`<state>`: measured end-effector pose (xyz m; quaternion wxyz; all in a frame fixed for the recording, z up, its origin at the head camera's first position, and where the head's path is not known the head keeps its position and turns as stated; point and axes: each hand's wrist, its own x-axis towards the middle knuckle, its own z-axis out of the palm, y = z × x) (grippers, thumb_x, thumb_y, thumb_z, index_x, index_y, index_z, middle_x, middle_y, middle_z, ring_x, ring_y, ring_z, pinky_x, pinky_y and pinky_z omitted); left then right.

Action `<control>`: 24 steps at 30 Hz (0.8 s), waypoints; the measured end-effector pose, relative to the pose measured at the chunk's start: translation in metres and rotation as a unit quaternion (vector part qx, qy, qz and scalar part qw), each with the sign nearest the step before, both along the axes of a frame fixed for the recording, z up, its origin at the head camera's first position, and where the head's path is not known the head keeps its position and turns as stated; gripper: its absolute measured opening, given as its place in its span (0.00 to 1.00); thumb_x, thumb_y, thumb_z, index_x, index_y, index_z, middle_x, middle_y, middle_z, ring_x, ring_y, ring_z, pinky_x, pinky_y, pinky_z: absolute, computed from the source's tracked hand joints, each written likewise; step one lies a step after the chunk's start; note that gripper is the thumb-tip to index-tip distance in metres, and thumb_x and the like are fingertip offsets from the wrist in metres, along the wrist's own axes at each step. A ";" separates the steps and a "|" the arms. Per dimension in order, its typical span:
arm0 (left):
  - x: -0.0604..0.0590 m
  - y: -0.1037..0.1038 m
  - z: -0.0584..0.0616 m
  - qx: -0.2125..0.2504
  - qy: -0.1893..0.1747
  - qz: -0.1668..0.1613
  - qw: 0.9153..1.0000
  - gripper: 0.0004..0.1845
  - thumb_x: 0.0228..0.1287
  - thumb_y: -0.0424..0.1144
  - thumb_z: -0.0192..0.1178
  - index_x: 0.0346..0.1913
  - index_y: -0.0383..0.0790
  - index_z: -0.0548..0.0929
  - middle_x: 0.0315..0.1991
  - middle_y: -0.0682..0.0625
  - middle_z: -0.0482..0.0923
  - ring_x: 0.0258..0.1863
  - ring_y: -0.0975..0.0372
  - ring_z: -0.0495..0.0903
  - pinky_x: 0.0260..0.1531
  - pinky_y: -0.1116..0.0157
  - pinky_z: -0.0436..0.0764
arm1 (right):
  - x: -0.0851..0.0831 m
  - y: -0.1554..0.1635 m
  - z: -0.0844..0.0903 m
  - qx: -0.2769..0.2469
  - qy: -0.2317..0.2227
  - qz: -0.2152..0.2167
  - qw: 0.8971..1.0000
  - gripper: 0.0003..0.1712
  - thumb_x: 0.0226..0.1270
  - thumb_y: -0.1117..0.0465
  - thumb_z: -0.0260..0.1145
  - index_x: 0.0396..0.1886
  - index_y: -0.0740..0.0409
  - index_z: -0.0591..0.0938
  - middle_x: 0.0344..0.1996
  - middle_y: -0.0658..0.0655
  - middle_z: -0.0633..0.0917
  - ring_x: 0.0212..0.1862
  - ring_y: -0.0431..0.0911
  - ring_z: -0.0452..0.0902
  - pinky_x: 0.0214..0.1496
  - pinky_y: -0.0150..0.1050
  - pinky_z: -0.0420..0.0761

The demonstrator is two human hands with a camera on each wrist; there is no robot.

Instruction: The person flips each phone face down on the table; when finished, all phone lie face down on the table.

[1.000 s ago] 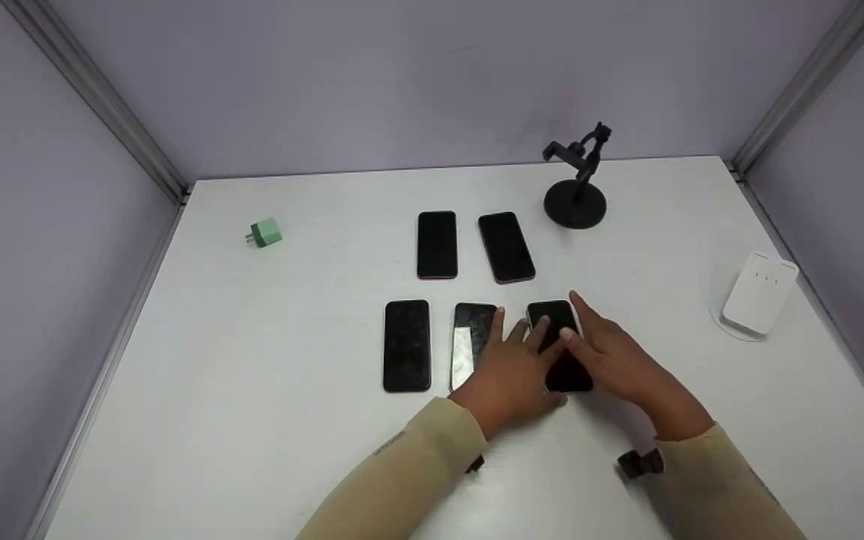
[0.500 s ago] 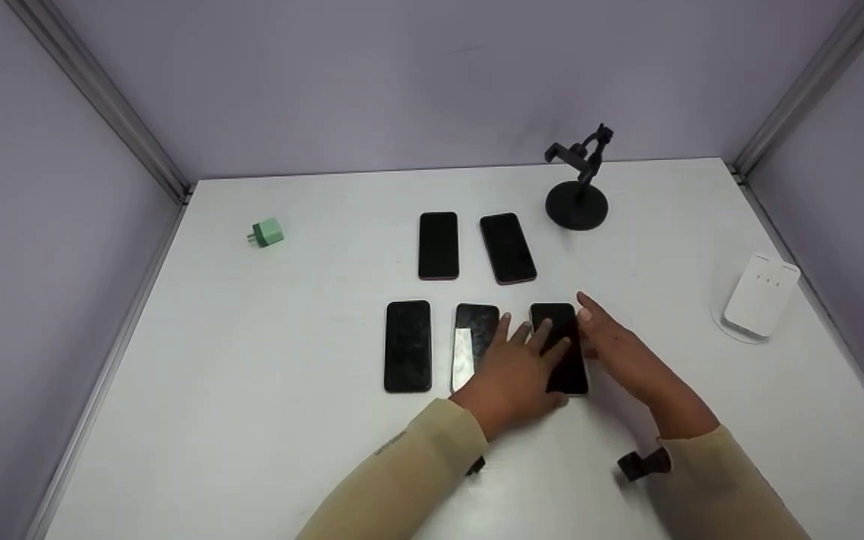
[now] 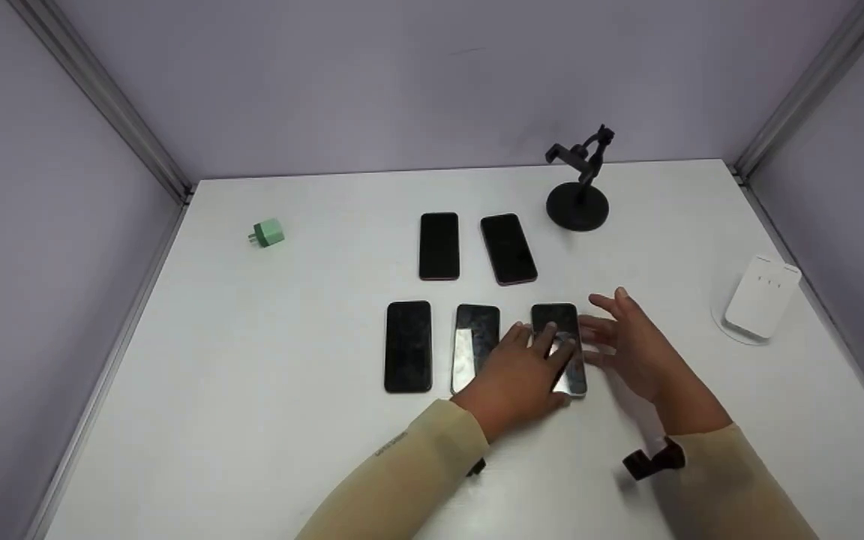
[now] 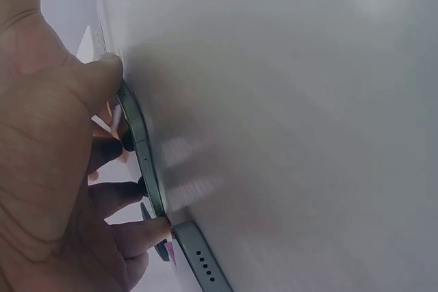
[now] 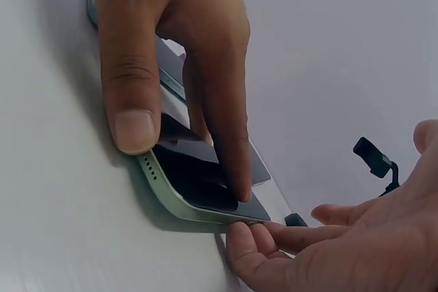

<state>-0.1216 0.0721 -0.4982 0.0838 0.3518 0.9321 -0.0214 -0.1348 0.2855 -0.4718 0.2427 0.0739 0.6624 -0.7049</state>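
Partly hidden: phone (image 3: 561,319) under left hand (image 3: 518,375); lower half covered.

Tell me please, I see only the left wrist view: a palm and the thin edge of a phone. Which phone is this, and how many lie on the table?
Observer: Five phones lie on the table, two in the far row, three in the near one. The left hand holds the rightmost near phone.
Operator: Where is the other hand?
Observer: The right hand is open with its fingers spread, close beside that phone's right edge. I cannot tell whether it touches.
Operator: How does the left hand grip?
Observer: The left thumb presses the phone's near end, and one finger rests on the dark screen.
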 end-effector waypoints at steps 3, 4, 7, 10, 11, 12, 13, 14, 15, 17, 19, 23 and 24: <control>0.001 0.001 0.000 0.009 -0.003 0.002 1.000 0.44 0.81 0.70 0.52 0.90 0.55 0.56 0.89 0.45 0.56 0.84 0.45 0.65 0.88 0.55 0.54 | 0.001 0.002 0.002 -0.030 -0.004 -0.010 0.999 0.57 0.82 0.21 0.38 0.92 0.53 0.39 0.89 0.70 0.50 0.88 0.65 0.47 0.88 0.65 0.53; 0.002 0.002 0.000 0.015 -0.006 0.004 1.000 0.45 0.81 0.70 0.52 0.90 0.55 0.56 0.89 0.45 0.56 0.84 0.45 0.64 0.88 0.56 0.54 | 0.001 0.003 0.002 -0.035 -0.004 -0.012 0.999 0.57 0.82 0.22 0.38 0.92 0.53 0.39 0.89 0.69 0.49 0.88 0.64 0.46 0.88 0.64 0.53; 0.003 0.004 -0.001 0.021 -0.003 0.003 1.000 0.46 0.81 0.70 0.52 0.90 0.52 0.55 0.89 0.44 0.56 0.84 0.45 0.65 0.87 0.57 0.56 | 0.002 0.003 0.003 -0.036 0.002 -0.018 0.999 0.56 0.83 0.22 0.38 0.92 0.53 0.40 0.89 0.68 0.50 0.86 0.63 0.48 0.86 0.62 0.57; 0.004 0.007 -0.002 0.023 0.003 0.000 1.000 0.46 0.81 0.70 0.53 0.90 0.50 0.55 0.88 0.44 0.56 0.83 0.45 0.67 0.87 0.57 0.57 | 0.004 0.002 0.006 -0.025 0.011 -0.024 0.999 0.56 0.82 0.22 0.38 0.92 0.53 0.42 0.88 0.69 0.51 0.84 0.61 0.50 0.84 0.62 0.58; 0.005 0.008 -0.002 0.023 0.004 0.000 1.000 0.46 0.81 0.69 0.53 0.90 0.50 0.55 0.88 0.44 0.56 0.83 0.45 0.67 0.87 0.58 0.58 | 0.004 0.002 0.007 -0.021 0.015 -0.025 0.999 0.56 0.82 0.22 0.38 0.92 0.53 0.43 0.88 0.69 0.52 0.84 0.61 0.50 0.85 0.62 0.57; 0.005 0.008 -0.002 0.024 0.003 0.001 1.000 0.46 0.81 0.69 0.53 0.90 0.50 0.55 0.88 0.44 0.56 0.83 0.45 0.67 0.87 0.58 0.58 | 0.005 0.002 0.007 -0.018 0.019 -0.025 0.999 0.56 0.83 0.22 0.38 0.92 0.53 0.43 0.88 0.69 0.52 0.83 0.61 0.51 0.85 0.64 0.56; 0.006 0.009 -0.001 0.027 0.001 0.002 1.000 0.46 0.81 0.69 0.53 0.90 0.49 0.55 0.88 0.44 0.56 0.83 0.45 0.67 0.87 0.58 0.58 | 0.005 0.001 0.008 -0.016 0.022 -0.026 0.999 0.56 0.83 0.22 0.38 0.92 0.54 0.43 0.88 0.70 0.52 0.83 0.62 0.51 0.86 0.65 0.55; 0.006 0.009 -0.001 0.028 -0.001 0.002 1.000 0.46 0.81 0.68 0.54 0.90 0.49 0.55 0.88 0.44 0.56 0.82 0.45 0.67 0.87 0.57 0.58 | 0.006 0.001 0.009 -0.013 0.025 -0.027 0.999 0.56 0.83 0.23 0.38 0.92 0.54 0.43 0.88 0.70 0.52 0.83 0.62 0.51 0.87 0.66 0.54; 0.006 0.009 0.000 0.030 -0.003 0.002 1.000 0.46 0.81 0.68 0.54 0.90 0.48 0.55 0.88 0.43 0.56 0.82 0.45 0.68 0.86 0.57 0.58 | 0.007 0.001 0.010 -0.012 0.028 -0.027 0.999 0.55 0.83 0.23 0.38 0.92 0.54 0.43 0.88 0.70 0.52 0.83 0.62 0.50 0.87 0.67 0.53; 0.007 0.010 0.002 0.033 -0.005 0.000 0.999 0.47 0.81 0.67 0.55 0.90 0.47 0.55 0.88 0.43 0.56 0.82 0.45 0.68 0.86 0.57 0.59 | 0.008 0.000 0.011 -0.007 0.031 -0.028 0.999 0.55 0.83 0.23 0.38 0.92 0.54 0.43 0.87 0.71 0.53 0.83 0.63 0.50 0.87 0.68 0.51; 0.007 0.010 0.004 0.037 -0.008 -0.002 0.999 0.47 0.81 0.66 0.56 0.90 0.46 0.55 0.88 0.43 0.57 0.81 0.46 0.69 0.86 0.56 0.61 | 0.009 -0.001 0.012 -0.004 0.035 -0.026 0.999 0.55 0.83 0.23 0.38 0.92 0.54 0.43 0.87 0.71 0.53 0.83 0.63 0.50 0.87 0.70 0.51; 0.007 0.011 0.007 0.045 -0.011 -0.005 0.999 0.46 0.82 0.65 0.57 0.89 0.44 0.56 0.87 0.43 0.59 0.81 0.49 0.71 0.84 0.54 0.64 | 0.010 -0.004 0.015 0.003 0.043 -0.024 0.999 0.54 0.84 0.24 0.37 0.92 0.54 0.44 0.87 0.71 0.53 0.83 0.62 0.50 0.86 0.72 0.50; 0.007 0.012 0.008 0.050 -0.012 -0.005 0.999 0.46 0.81 0.65 0.57 0.89 0.44 0.57 0.87 0.42 0.59 0.81 0.49 0.71 0.84 0.54 0.64 | 0.010 -0.005 0.016 0.004 0.045 -0.024 0.999 0.54 0.84 0.24 0.37 0.92 0.54 0.44 0.87 0.71 0.53 0.83 0.62 0.50 0.86 0.73 0.50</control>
